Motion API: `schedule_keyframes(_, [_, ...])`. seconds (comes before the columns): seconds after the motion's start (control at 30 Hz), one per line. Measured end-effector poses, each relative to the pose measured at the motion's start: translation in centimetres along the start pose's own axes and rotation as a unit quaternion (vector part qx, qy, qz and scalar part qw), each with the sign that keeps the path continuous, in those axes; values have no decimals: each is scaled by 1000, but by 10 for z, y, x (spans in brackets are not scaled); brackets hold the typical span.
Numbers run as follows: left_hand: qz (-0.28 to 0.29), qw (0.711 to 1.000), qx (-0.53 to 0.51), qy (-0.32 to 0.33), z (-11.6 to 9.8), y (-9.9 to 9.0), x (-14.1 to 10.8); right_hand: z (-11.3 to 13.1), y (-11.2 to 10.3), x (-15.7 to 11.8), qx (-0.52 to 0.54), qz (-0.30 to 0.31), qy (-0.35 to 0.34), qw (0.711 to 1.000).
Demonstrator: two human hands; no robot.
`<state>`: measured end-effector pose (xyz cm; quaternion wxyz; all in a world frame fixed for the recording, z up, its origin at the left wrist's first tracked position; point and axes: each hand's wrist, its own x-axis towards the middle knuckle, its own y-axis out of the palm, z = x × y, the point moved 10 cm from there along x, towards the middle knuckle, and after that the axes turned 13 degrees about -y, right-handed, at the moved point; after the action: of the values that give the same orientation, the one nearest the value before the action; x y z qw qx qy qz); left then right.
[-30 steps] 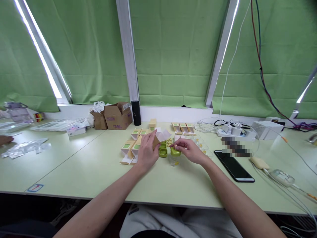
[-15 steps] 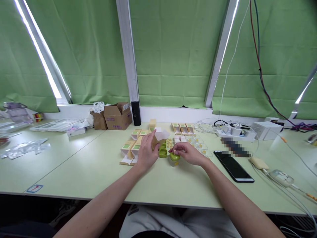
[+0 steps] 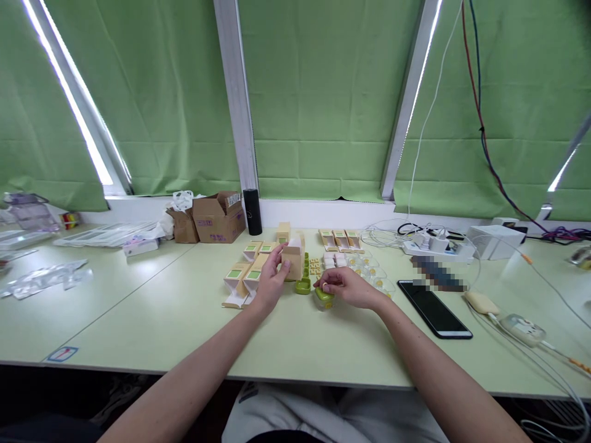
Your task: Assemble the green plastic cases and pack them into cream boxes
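Observation:
My left hand (image 3: 272,280) holds a small tan cardboard box (image 3: 293,259) by its side, its open top showing white inside. My right hand (image 3: 346,287) grips a small green-lidded clear container (image 3: 324,299) from above, near the tabletop. Between the hands lie green trays (image 3: 303,286) and small yellow pieces (image 3: 314,266). Behind my right hand are white-pink pieces (image 3: 335,259) and several clear cups with yellow centres (image 3: 369,271). Left of my left hand are several tan boxes with green labels (image 3: 236,273), their white flaps spread.
More tan boxes (image 3: 341,240) lie behind the cups. A black phone (image 3: 434,309), power strip (image 3: 438,246) and cables are at the right. At the back stand a black cylinder (image 3: 252,212) and a brown carton (image 3: 220,220). Plastic packaging (image 3: 44,278) lies far left.
The box in my left hand has turned more upright, and its flaps no longer spread out to the right. My right hand keeps its grip on the green-lidded container, nearly in place.

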<state>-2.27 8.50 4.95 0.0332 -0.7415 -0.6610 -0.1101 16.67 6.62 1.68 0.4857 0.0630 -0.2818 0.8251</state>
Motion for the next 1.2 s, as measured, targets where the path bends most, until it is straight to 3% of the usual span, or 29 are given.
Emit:
schedule_keyframes(0.13, [42, 988, -123, -85, 17, 5, 3, 14, -6, 2, -23, -34, -20, 999])
schedule_keyframes(0.33, [105, 968, -199, -108, 16, 18, 1, 33, -18, 9, -14, -118, -66, 991])
schedule_keyframes(0.57, [130, 968, -179, -122, 10, 30, 2, 36, -6, 26, 36, -84, -62, 994])
schedule_keyframes(0.67, [120, 973, -159, -117, 9, 35, 5, 36, -5, 33, 74, -90, -74, 990])
schedule_keyframes(0.83, [43, 988, -91, -115, 10, 31, 19, 28, -15, 36, 111, -137, -68, 982])
schedule_keyframes(0.97, [41, 994, -68, -81, 1, 33, 20, 21, -22, 33, 133, -170, -65, 974])
schedule_keyframes(1.2, [161, 986, -16, 33, -7, 54, -8, 19, -24, 24, 118, -180, -74, 974])
